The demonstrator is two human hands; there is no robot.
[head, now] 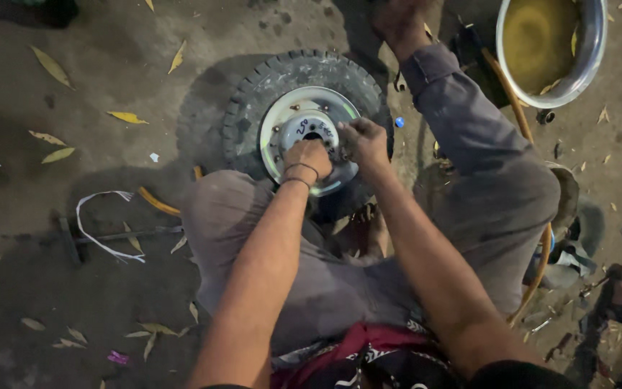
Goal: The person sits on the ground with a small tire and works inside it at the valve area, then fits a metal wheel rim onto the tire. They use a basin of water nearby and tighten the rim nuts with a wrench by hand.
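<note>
Small black knobby rubber tyre on a silver steel rim (309, 94) lies flat on the dirt ground (109, 72), between the seated person's knees. Left hand (309, 155) fisted on the rim hub, right hand (363, 142) pinched narrow at a bolt beside it; what either holds, can't tell. Wheel looks heavy and stiff: rubber grippy, rim likely slick, so best gripped by the tread edge. Hub carries dark handwritten marks. Round metal basin of yellowish liquid (590, 65) upper right. Small pink wrapper (117, 357) lower left.
</note>
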